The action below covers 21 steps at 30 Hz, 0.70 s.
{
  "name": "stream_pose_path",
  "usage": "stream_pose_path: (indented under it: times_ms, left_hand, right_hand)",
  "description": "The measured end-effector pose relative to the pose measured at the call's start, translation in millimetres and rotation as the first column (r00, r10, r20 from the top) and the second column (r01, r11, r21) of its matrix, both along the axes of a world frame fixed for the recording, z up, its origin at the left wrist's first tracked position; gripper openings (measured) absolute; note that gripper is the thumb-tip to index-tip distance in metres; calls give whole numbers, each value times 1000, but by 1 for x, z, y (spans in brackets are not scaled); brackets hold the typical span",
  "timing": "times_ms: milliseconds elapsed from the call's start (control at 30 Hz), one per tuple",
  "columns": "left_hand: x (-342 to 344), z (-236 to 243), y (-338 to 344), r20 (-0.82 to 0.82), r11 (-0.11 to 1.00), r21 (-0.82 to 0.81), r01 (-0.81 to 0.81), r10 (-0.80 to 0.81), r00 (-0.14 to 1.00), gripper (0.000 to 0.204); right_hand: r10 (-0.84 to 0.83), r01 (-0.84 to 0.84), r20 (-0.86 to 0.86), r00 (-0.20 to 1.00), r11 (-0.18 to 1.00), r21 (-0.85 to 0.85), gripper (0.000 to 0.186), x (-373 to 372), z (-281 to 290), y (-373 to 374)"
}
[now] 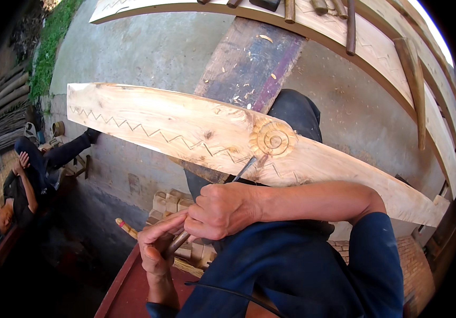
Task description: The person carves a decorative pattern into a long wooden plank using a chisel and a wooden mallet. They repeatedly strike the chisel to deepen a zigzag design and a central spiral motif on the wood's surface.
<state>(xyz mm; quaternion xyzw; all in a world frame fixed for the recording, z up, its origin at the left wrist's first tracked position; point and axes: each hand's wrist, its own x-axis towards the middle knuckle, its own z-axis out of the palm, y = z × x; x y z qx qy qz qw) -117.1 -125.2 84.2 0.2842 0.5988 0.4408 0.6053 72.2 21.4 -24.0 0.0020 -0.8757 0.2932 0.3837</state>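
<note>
Grey concrete floor (132,47) runs out beneath the work, and from where I stand the middle of it all is the pair of bare hands. The right hand (214,209) is closed in a fist around a slim chisel (246,168), and the left hand (156,241) wraps the lower end of its handle, thumb on one side, fingers stretched along the other. Its metal tip is at the face of a long pale board (159,114), just beside a carved round rosette (274,139) (ringed, with a scalloped rim). Cut zigzags (172,139) run along the wood on both sides of that rosette. The board lies across a worn bench plank (249,58) scattered with shavings (266,38). Farther off, a second board (376,50) carries several hand tools (351,26). Away to the left, another person (53,159) sits near stacked logs (5,100) and a grass strip (53,47).
</note>
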Motion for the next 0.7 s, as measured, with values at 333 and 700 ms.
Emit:
stream_pose_path:
  times_ms: [333, 700]
  left_hand:
    - [-1, -3, 3, 30, 999, -23, -29, 29, 999, 111]
    - [-15, 6, 32, 22, 998, -27, 53, -53, 998, 112]
  right_hand:
    - [10, -9, 23, 1000, 999, -46, 41, -2, -3, 1]
    - [-15, 21, 44, 999, 987, -159, 39, -7, -4, 1]
